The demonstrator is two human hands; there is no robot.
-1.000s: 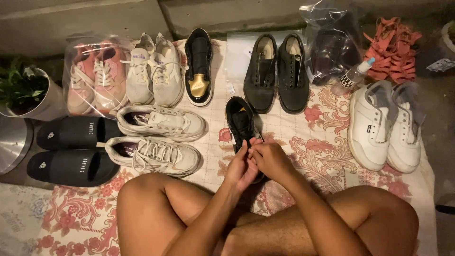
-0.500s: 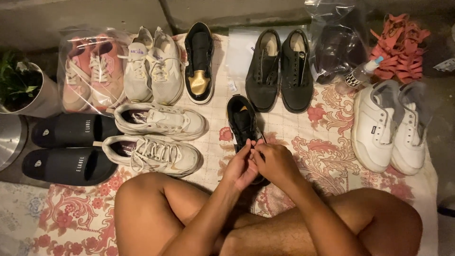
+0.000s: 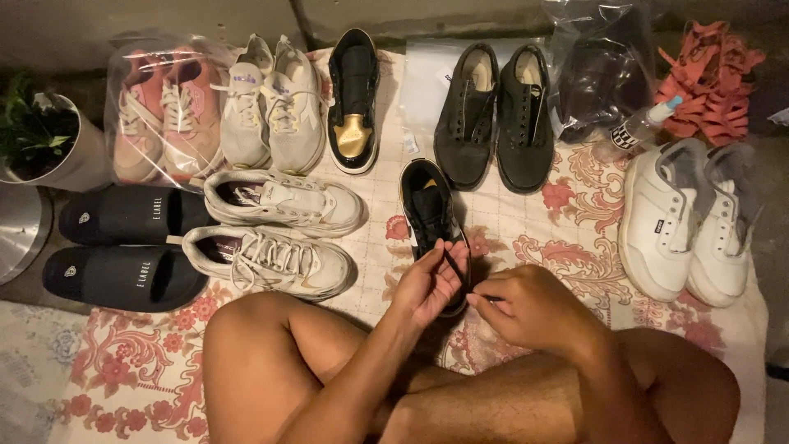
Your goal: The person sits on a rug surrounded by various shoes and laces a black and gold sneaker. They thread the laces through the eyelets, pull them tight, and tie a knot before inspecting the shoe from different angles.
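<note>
1. A black shoe (image 3: 433, 215) is being laced; it lies toe away from the person on the flowered cloth (image 3: 592, 255), just ahead of the crossed legs, between the white trainers and the white low shoes.
2. The left hand (image 3: 429, 284) is held over the near end of the shoe, fingers curled and almost closed, and a thin black lace (image 3: 453, 265) is pinched between thumb and fingertips.
3. The right hand (image 3: 534, 308) is kept just beside the shoe, fingers folded nearly closed; the other end of the lace appears to be gripped at its fingertips, though this part is small and dark.
4. The step in hand is judged to be the drawing of the lace through or across the eyelets nearest the person; whether a knot is begun cannot be told.
5. For the next move, even tension on both ends would be called for, with the shoe kept from sliding on the cloth.
6. To the left, a pair of white trainers (image 3: 279, 226) is laid sideways, near the working shoe but apart from it; black slides (image 3: 123, 247) lie beyond them.
7. Along the far edge are set pink shoes in a clear bag (image 3: 160, 115), a pale pair (image 3: 275, 103), a single black-and-gold shoe (image 3: 353, 99) and a dark pair (image 3: 493, 115).
8. To the right, white low shoes (image 3: 690, 218), a small spray bottle (image 3: 645, 125) and a red tangle of strips (image 3: 711, 82) are seen.
9. Nothing is found between the hands and the shoe; only the person's own knees crowd the space.
</note>
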